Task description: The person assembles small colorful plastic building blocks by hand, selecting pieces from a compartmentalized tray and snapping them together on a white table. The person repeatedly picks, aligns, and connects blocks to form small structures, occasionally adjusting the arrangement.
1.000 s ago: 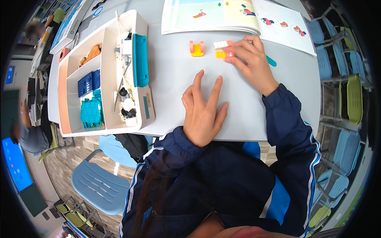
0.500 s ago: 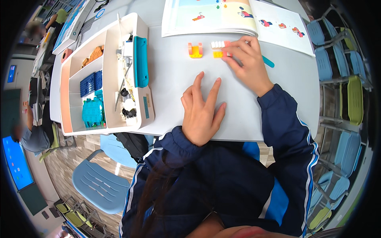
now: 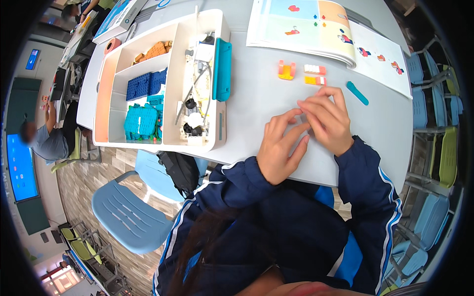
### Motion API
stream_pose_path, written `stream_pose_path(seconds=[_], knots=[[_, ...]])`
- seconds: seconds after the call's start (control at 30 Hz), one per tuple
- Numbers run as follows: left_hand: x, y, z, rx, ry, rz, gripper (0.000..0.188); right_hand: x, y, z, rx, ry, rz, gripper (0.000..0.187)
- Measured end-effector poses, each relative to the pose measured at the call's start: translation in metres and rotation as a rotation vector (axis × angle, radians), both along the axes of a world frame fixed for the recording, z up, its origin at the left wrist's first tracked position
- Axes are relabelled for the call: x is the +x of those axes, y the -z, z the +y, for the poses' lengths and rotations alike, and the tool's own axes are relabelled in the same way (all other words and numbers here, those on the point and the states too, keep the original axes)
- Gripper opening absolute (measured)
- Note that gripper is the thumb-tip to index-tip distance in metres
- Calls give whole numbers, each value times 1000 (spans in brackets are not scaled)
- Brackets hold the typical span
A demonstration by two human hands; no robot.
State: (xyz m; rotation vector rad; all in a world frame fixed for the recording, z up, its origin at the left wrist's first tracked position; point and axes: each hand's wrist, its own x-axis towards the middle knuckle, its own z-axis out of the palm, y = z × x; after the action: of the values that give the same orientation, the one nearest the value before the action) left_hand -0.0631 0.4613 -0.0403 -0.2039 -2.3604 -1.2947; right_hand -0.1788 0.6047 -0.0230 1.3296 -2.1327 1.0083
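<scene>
Above the near part of the table, my left hand (image 3: pixel 285 147) and my right hand (image 3: pixel 328 119) meet at the fingertips. Their fingers are loosely bent and somewhat apart, and I see nothing held in either. Just beyond them lies a small yellow, white and coral brick piece (image 3: pixel 315 80), and behind it a white and coral brick piece (image 3: pixel 314 69). Left of these stands an orange and yellow U-shaped brick piece (image 3: pixel 286 70). To the right of my right hand rests a teal brick-separator-like tool (image 3: pixel 357 93).
An open picture booklet (image 3: pixel 306 42) lies at the far side. On the left sits a white sorting tray (image 3: pixel 219 140) with blue, teal, orange and white parts and a teal holder (image 3: pixel 222 69). A blue chair (image 3: pixel 128 222) stands below left; stacked chairs line the right.
My right hand has come away from the small brick pieces, back toward me, and now meets my left hand. The brick pieces stay on the table. The whole view has shifted.
</scene>
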Motion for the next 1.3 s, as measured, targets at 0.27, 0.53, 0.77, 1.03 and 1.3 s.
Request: stream_pose_path(seconds=[0.27, 0.53, 0.77, 1.03, 1.3], knots=[[12, -2, -6, 65, 110, -10, 34, 6, 0, 1, -66, 51, -105, 23], [13, -2, -11, -45, 145, -64, 37, -24, -6, 16, 45, 293, 212, 29], [7, -12, -8, -116, 169, -147, 32, -81, 20, 54, 370, 618, 117, 58], [3, -19, -5, -153, 161, -218, 29, -86, 20, 48, 545, 389, 85, 56], [-1, -24, -2, -204, 175, -282, 28, -93, 15, 51, 475, 335, 156, 52]])
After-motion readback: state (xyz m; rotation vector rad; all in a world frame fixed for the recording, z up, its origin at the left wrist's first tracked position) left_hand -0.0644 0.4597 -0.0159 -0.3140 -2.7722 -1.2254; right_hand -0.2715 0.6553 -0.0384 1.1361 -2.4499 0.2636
